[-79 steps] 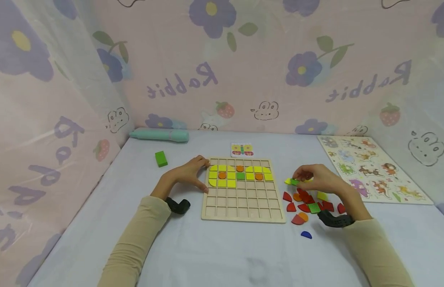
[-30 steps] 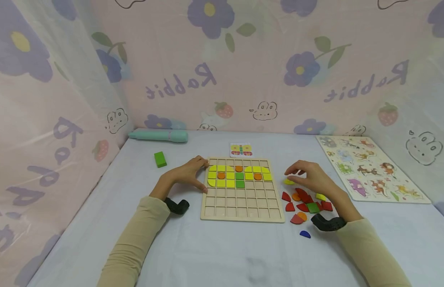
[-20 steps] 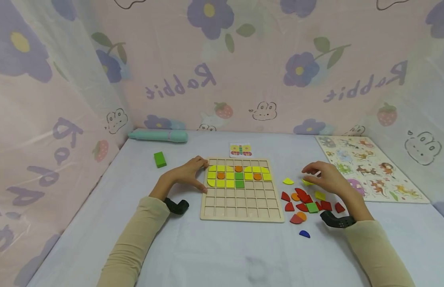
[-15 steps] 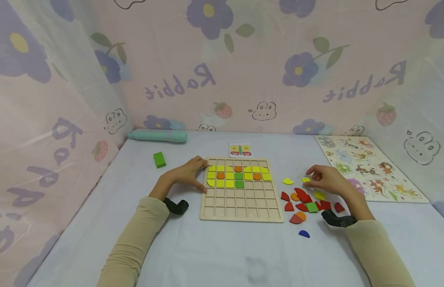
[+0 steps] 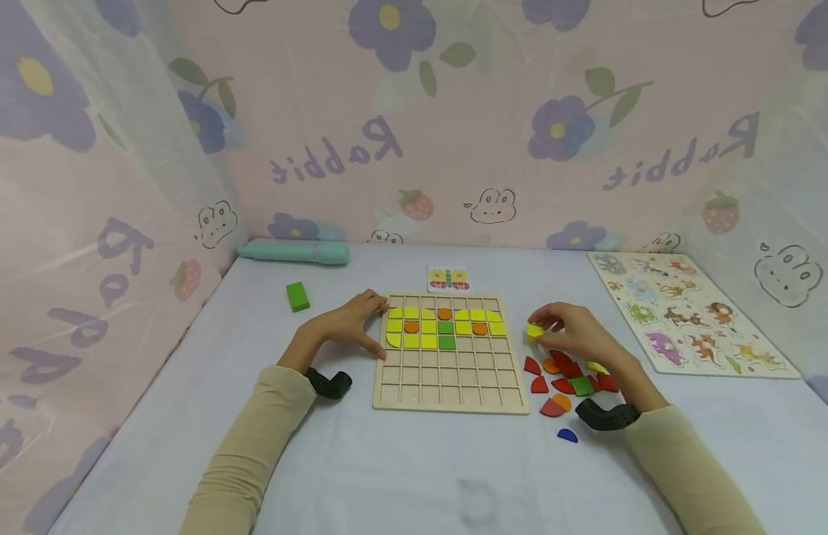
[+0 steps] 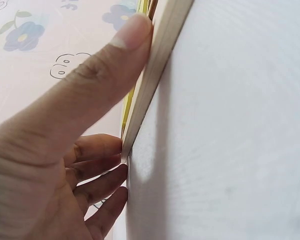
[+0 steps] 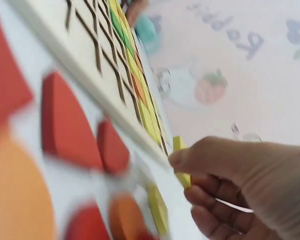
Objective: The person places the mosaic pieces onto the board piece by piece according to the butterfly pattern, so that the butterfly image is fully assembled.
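Observation:
In the head view a wooden grid board carries yellow tiles, orange discs and two green squares in its upper rows. My left hand touches the board's left side, thumb spread from the other fingers. The left wrist view shows the thumb at the edge and fingertips near the corner. To the right of the board, my right hand pinches a small yellow tile, also between thumb and fingers in the right wrist view. Under and in front of that hand lie loose red tiles and a green tile.
A small pattern card lies behind the board. A green block and a teal marker-shaped object are at the left. An animal puzzle board lies at the right. A blue half-disc sits nearest the front.
A second green square now lies below the first on the board. My right hand released a yellow quarter tile, picked up a yellow tile farther right and moved left with it. My left hand has stayed put.

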Tool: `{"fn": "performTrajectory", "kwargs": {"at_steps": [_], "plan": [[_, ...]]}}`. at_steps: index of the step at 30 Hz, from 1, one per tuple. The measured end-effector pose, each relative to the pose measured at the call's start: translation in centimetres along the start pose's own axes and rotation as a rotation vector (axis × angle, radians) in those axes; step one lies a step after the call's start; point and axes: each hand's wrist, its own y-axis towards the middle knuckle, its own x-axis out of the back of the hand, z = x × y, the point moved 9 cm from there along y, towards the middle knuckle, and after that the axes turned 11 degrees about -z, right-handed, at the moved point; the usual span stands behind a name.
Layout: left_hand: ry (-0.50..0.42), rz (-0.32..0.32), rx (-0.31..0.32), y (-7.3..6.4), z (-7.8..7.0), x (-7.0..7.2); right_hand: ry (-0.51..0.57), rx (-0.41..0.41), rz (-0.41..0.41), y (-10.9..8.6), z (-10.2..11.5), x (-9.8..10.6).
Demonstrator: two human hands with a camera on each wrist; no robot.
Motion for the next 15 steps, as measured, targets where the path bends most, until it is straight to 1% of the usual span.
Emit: {"fn": "performTrajectory", "kwargs": {"at_steps": [4, 7, 10, 15], "plan": [[-0.008, 0.002, 0.002, 0.0, 0.0, 0.0, 0.084, 0.128, 0.032, 0.9, 3.7, -2.4], [-0.013, 0.003, 0.004, 0.1, 0.1, -0.1, 0.152, 0.214, 0.058, 1.5, 5.9, -4.0], [-0.012, 0.003, 0.006, 0.1, 0.2, -0.1, 0.211, 0.263, 0.078, 2.0, 7.4, -5.2], [-0.013, 0.010, 0.013, 0.0, 0.2, -0.1, 0.221, 0.336, 0.085, 2.4, 8.5, -6.5]]}}
